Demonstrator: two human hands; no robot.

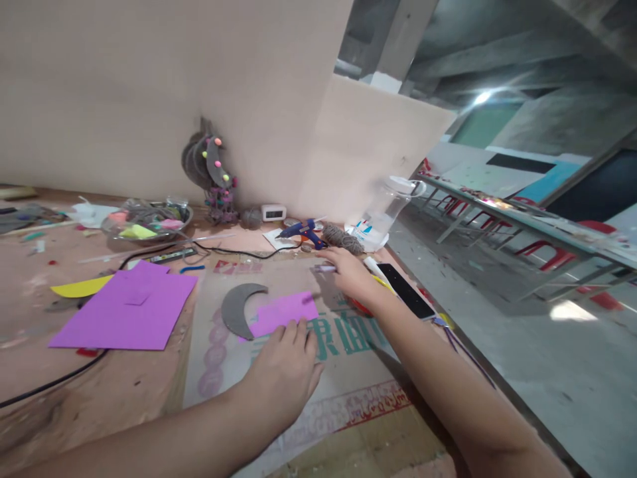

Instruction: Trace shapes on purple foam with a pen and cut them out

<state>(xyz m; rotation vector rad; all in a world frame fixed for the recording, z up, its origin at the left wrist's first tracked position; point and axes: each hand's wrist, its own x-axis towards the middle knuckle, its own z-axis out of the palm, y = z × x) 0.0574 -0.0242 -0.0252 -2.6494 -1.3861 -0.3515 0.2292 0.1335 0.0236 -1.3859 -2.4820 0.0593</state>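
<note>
My left hand (pixel 283 365) rests with its fingers laid out over the lower edge of a purple foam strip (pixel 283 311). That strip lies on a printed cardboard sheet (pixel 209 362), and its left end meets a grey crescent-shaped cutout (pixel 237 311). My right hand (pixel 348 273) is stretched forward near the far edge of the cardboard, fingers extended and apart. Just under its fingertips is a thin, pale pen-like stick (pixel 324 268); whether the fingers touch it is unclear. A blue glue gun (pixel 303 230) lies just beyond that hand.
Purple sheets (pixel 129 312) and a yellow piece (pixel 82 287) lie left. Behind stand a bowl of scraps (pixel 149 222), a decorated crescent ornament (pixel 212 166), a small white clock (pixel 273 212), grey yarn (pixel 343 238) and a clear bottle (pixel 381 209). A phone (pixel 405 291) lies by the right edge.
</note>
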